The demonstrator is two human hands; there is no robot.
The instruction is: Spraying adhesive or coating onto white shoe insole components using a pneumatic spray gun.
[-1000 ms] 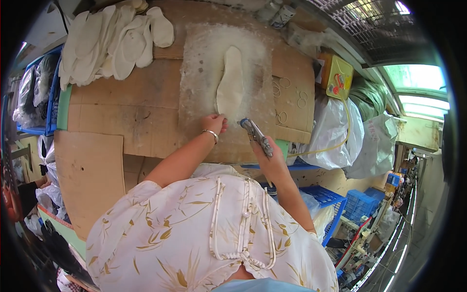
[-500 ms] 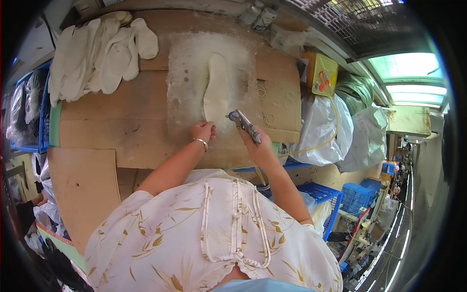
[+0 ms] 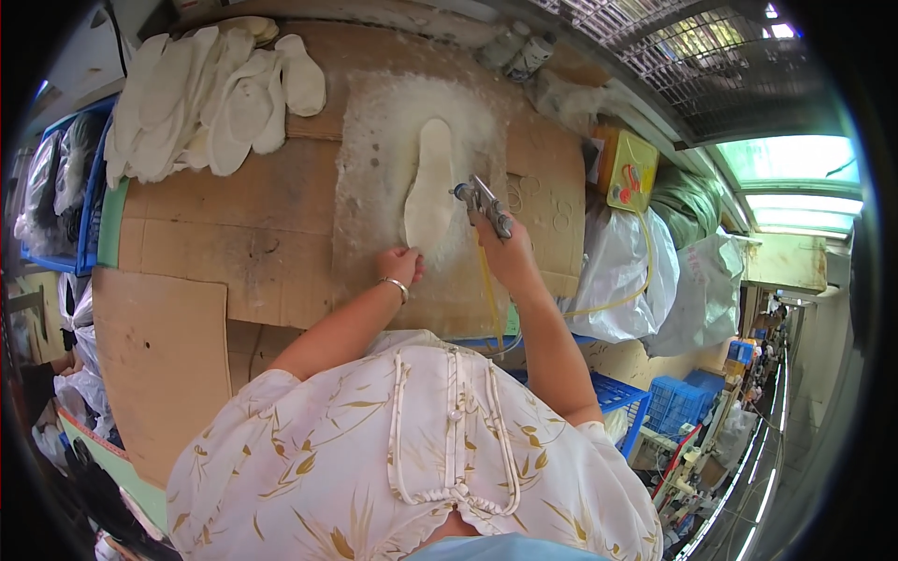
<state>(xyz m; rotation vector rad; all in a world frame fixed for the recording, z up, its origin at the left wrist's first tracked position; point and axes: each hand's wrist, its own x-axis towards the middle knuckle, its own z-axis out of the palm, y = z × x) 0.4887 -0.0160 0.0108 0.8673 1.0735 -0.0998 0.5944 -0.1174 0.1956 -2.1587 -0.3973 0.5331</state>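
Insole (image 3: 430, 182): off-white, single piece, lying flat on whitened board (image 3: 360, 140). Long axis points away from person; narrower end far, broader part near. Near end at fingertips of left hand (image 3: 400, 266).

Spray gun (image 3: 489, 208): metallic grey, bluish at nozzle end. Gripped in right hand (image 3: 510, 257), raised just right of insole, apart from it. Nozzle end toward insole. Yellow hose (image 3: 489, 292) hangs below gun.

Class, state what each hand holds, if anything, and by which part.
Right hand: the spray gun, by its handle. Left hand: at the near end of the insole; grip unclear.
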